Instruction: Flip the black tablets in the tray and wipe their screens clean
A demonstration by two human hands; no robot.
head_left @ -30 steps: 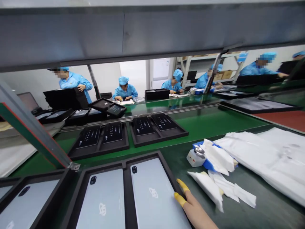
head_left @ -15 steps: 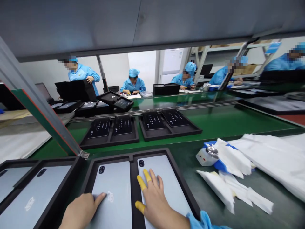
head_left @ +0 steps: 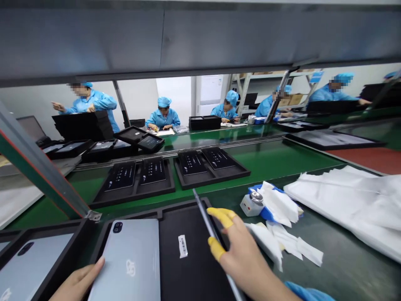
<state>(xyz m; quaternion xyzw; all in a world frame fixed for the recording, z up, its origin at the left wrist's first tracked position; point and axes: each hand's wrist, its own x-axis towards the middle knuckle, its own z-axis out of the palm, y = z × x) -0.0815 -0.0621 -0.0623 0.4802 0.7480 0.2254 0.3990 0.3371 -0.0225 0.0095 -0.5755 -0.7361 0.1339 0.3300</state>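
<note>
One tablet in tray; right hand grips second tablet edge-up

Bright even overhead light, soft shadows, wide-angle edge distortion, blurred faces

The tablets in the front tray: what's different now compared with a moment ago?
The right hand, flat on the right tablet half a second ago, has gripped it and tipped it up on edge, baring the black tray compartment and its small label. The left hand has slid to the left tablet's near corner. That tablet, the wipes and the conveyor trays stayed put.
</note>
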